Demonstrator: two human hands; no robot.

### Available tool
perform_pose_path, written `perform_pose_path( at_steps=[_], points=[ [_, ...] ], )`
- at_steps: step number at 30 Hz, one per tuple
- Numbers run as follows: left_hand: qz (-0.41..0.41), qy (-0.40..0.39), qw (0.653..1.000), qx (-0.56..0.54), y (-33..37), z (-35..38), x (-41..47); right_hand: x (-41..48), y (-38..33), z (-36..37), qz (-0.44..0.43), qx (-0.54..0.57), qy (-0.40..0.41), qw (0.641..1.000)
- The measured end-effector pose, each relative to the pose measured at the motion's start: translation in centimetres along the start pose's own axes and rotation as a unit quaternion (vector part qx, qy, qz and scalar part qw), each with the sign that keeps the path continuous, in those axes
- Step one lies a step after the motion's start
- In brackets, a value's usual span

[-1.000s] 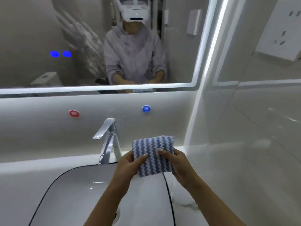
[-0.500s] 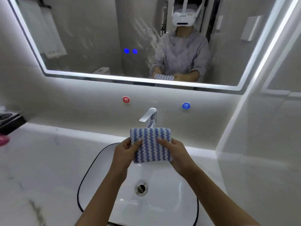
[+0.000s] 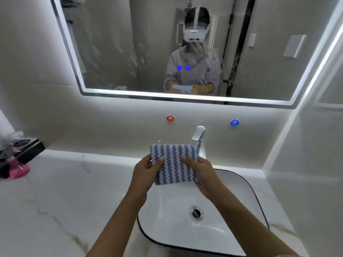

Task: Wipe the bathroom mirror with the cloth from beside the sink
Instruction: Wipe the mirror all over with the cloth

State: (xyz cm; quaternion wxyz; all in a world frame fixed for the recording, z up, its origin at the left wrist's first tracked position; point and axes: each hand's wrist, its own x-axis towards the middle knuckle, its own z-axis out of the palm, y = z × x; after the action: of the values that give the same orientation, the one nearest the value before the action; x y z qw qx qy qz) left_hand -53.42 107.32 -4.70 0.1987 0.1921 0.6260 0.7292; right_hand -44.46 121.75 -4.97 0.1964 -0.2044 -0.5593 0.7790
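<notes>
A: So, which way is the cloth (image 3: 173, 164) lying?

B: Folded into a near-square pad above the sink (image 3: 241, 184), held upright, stripes running top to bottom.

A: And the grip?

B: The left hand (image 3: 146, 172) pinches its left edge, thumb on the front face. The right hand (image 3: 201, 173) clasps the right edge likewise. Both are closed on it.

A: Beyond that?

B: The faucet (image 3: 199, 139) just behind, then the mirror (image 3: 130, 52) higher on the wall, well apart from the cloth.
</notes>
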Motion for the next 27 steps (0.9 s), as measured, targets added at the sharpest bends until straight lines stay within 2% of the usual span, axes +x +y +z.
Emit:
perform_pose_path(
  at_steps=[11,19,27],
  points=[
    [0.021,-0.041,0.999,0.022,3.7,-10.1,0.2,-1.9,2.1,10.6,-0.025,0.018,0.033,0.999],
    [0.025,-0.012,0.999,0.046,3.2,-11.6,1.4,-0.4,2.7,11.9,-0.044,-0.058,0.027,0.997],
    [0.016,0.011,0.997,0.075,4.0,-10.7,5.1,3.6,1.4,11.7,-0.019,-0.069,0.016,0.997]
  ],
)
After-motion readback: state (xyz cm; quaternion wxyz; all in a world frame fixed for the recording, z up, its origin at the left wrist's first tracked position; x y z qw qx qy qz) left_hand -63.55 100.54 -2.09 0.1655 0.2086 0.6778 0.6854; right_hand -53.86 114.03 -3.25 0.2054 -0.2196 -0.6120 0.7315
